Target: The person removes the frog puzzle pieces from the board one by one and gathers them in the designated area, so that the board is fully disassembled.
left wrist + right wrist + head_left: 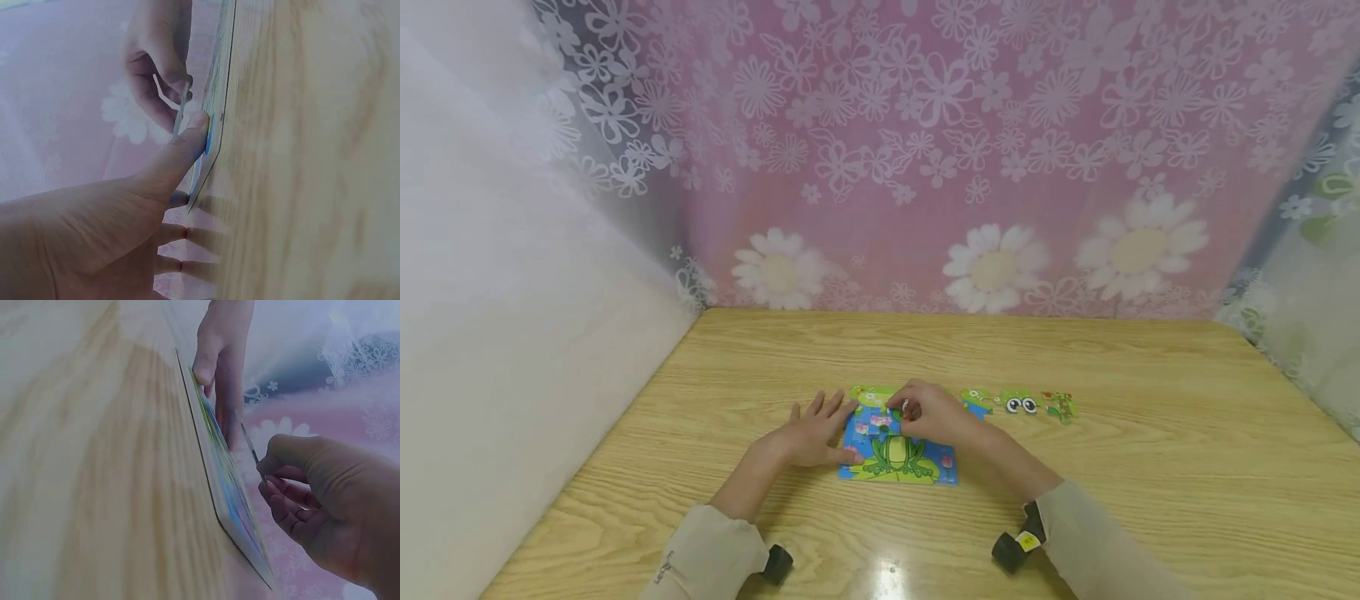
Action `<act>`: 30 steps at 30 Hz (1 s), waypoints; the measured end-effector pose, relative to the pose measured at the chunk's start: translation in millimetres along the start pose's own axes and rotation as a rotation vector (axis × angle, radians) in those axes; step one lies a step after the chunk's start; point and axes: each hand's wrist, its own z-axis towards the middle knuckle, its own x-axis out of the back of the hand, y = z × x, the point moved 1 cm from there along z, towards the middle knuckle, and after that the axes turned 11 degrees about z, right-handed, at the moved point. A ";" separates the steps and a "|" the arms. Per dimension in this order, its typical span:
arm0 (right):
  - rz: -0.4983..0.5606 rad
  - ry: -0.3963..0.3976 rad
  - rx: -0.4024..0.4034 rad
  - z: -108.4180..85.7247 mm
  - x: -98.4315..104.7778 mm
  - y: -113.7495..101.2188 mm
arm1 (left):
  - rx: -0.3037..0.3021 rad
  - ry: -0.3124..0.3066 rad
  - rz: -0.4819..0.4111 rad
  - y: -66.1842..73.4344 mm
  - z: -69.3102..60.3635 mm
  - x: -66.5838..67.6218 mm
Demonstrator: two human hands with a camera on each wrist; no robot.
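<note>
A frog jigsaw puzzle (943, 468) in blue and green lies flat on the table, the frog's body showing in its lower middle. My left hand (808, 437) rests along its left edge with fingers spread, the thumb (187, 134) pressing on the board's border. Over the puzzle's upper part, my right hand (943, 415) pinches a puzzle piece (880, 422) between thumb and fingers. From the side in the right wrist view, this thin puzzle piece (249, 441) is tilted and held just above the board. The right hand hides part of the board's upper right.
Right of the board lie loose puzzle pieces: a blue and green one (976, 402), one with the frog's eyes (1021, 404) and a green and red one (1062, 407). A flowered pink curtain (880, 167) hangs behind the wooden table (775, 350).
</note>
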 end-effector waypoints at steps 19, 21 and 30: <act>-0.099 0.079 0.116 -59.7 56.0 24.2 | -0.001 0.000 -0.010 -1.5 0.3 -0.6; -0.092 0.081 0.105 -65.2 59.5 26.2 | 0.001 0.002 -0.005 -2.4 1.1 -1.4; -0.112 0.095 0.109 -87.3 68.6 34.8 | 0.003 -0.005 -0.008 -1.5 1.0 -0.4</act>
